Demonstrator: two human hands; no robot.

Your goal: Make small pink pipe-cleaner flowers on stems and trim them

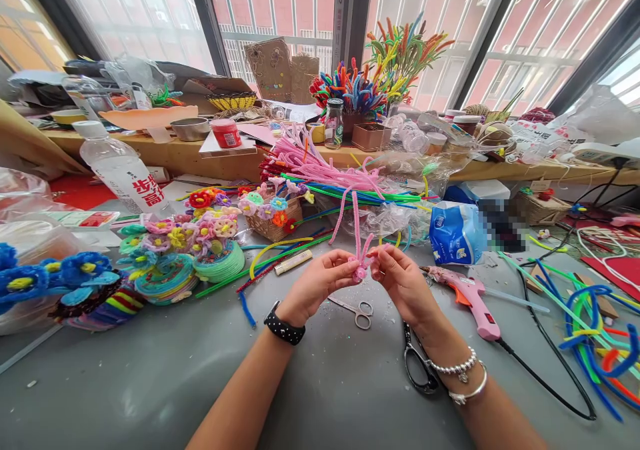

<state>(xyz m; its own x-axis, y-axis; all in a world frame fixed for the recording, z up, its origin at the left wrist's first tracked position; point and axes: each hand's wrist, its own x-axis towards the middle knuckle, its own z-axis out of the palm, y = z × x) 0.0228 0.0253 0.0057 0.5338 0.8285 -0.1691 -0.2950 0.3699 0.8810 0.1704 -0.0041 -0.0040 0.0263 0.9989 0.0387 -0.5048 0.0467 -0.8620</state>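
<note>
Both of my hands meet above the grey table (165, 377) and pinch a small pink pipe-cleaner piece (359, 263) between their fingertips. My left hand (320, 282) wears a black watch and closes on the piece from the left. My right hand (403, 283), with bracelets on its wrist, closes on it from the right. Two loose pink ends stand up from the piece. Small silver scissors (356, 311) lie on the table right under my hands.
Black-handled scissors (416, 363) lie under my right wrist. A pink glue gun (467, 297) with a black cord lies to the right. Pipe-cleaner flower coasters (165, 267), a flower basket (273, 218), a water bottle (123, 170), a blue tissue pack (456, 233) and loose pipe cleaners (595, 330) surround me.
</note>
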